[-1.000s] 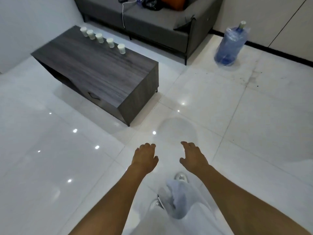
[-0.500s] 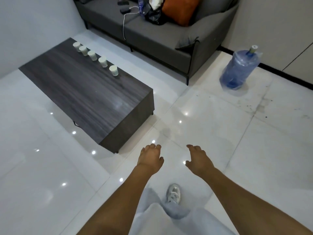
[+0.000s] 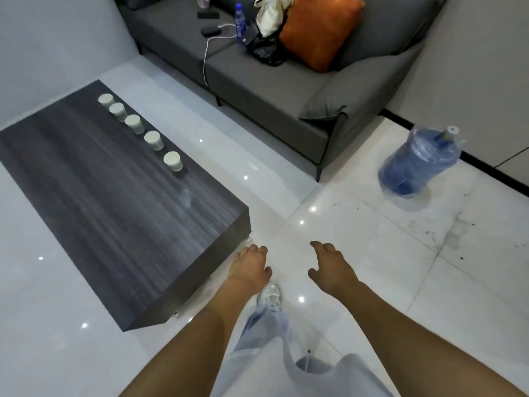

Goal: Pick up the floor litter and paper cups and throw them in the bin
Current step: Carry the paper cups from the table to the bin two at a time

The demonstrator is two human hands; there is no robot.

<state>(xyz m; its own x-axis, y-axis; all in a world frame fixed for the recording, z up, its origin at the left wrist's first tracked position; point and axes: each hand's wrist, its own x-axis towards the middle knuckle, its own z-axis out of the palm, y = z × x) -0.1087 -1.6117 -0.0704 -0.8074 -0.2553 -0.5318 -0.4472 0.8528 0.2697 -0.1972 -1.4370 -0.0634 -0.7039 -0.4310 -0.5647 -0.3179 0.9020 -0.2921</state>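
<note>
I am holding both arms out over the glossy white tile floor (image 3: 357,233), just past the near corner of the dark wood-grain coffee table (image 3: 114,213). My left hand (image 3: 250,266) is hanging loose with fingers relaxed, holding nothing; my right hand (image 3: 332,267) is doing likewise, fingers spread. Five small round paper cups (image 3: 134,123) are standing in a straight row along the table's far edge. Beyond the table a grey fabric sofa (image 3: 272,84) is carrying a plump orange cushion (image 3: 317,30). Right of the table a rounded blue water jug (image 3: 415,164) is standing in clear plastic wrap.
</note>
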